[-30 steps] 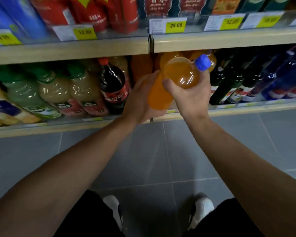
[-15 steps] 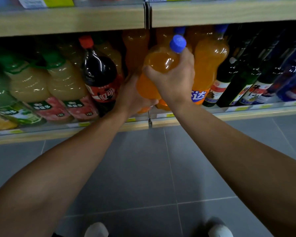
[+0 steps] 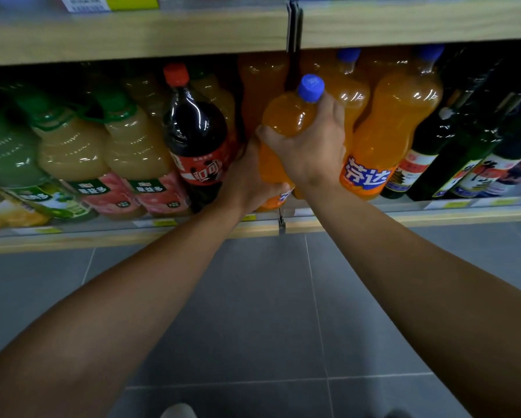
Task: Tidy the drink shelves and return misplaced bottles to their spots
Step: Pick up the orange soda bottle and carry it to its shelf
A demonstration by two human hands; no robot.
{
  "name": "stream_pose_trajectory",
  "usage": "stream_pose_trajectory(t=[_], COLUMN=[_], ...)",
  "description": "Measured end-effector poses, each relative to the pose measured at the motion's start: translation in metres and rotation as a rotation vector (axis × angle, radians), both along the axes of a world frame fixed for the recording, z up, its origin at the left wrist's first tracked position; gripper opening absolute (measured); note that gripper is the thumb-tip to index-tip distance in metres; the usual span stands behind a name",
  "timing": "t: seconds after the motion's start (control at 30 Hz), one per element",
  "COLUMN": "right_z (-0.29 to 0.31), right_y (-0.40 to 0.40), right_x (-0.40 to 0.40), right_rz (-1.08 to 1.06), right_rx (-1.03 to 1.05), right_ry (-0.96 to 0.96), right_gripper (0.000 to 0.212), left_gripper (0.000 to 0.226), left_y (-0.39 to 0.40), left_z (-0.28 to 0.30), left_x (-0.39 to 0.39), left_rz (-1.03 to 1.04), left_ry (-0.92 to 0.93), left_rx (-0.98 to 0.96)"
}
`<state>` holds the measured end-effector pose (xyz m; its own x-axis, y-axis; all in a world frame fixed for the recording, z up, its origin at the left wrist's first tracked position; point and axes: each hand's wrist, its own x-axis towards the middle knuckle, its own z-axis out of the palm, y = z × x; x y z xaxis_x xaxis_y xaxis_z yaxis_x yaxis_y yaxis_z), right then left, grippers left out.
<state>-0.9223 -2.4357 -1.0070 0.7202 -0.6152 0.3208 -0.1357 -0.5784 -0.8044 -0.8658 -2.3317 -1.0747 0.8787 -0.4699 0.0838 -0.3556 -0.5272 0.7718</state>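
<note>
A large orange soda bottle [image 3: 286, 119] with a blue cap stands tilted at the front of the lower shelf [image 3: 132, 236]. My right hand [image 3: 313, 149] grips its shoulder just below the cap. My left hand [image 3: 250, 182] holds its lower body near the label. A dark cola bottle [image 3: 196, 137] with a red cap stands just left of it, among pale juice bottles. More orange soda bottles [image 3: 395, 128] stand right behind and to the right.
Green-capped juice bottles [image 3: 72, 146] fill the shelf's left part. Dark glass bottles [image 3: 464, 158] lean at the right. The upper shelf board [image 3: 132, 34] hangs close above the caps. Grey floor tiles lie below.
Both hands have carried the orange bottle down and into the lower shelf, turning it more upright. The view has dropped closer to that shelf.
</note>
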Motion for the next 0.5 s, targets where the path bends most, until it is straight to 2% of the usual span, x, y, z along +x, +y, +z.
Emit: stream_pose_trajectory(t=[0.17, 0.3, 0.43, 0.5], right_z=[0.002, 0.013, 0.02, 0.019], right_y=[-0.003, -0.017, -0.036, -0.037], right_x=[-0.002, -0.006, -0.015, -0.018], right_rz=[0.047, 0.21, 0.419, 0.466], right_rx=[0.011, 0.119, 0.388, 0.414], right_ry=[0.024, 0.089, 0.17, 0.203], right_gripper=[0.084, 0.071, 0.058, 0.061], left_gripper=[0.111, 0.094, 0.094, 0.097], left_y=[0.02, 0.031, 0.034, 0.032], left_z=[0.02, 0.043, 0.047, 0.052], left_x=[-0.007, -0.01, -0.004, -0.003], left_rz=[-0.047, -0.121, -0.089, -0.037], left_ry=[-0.2, -0.338, -0.272, -0.277], left_rx=[-0.018, -0.053, -0.031, 0.029])
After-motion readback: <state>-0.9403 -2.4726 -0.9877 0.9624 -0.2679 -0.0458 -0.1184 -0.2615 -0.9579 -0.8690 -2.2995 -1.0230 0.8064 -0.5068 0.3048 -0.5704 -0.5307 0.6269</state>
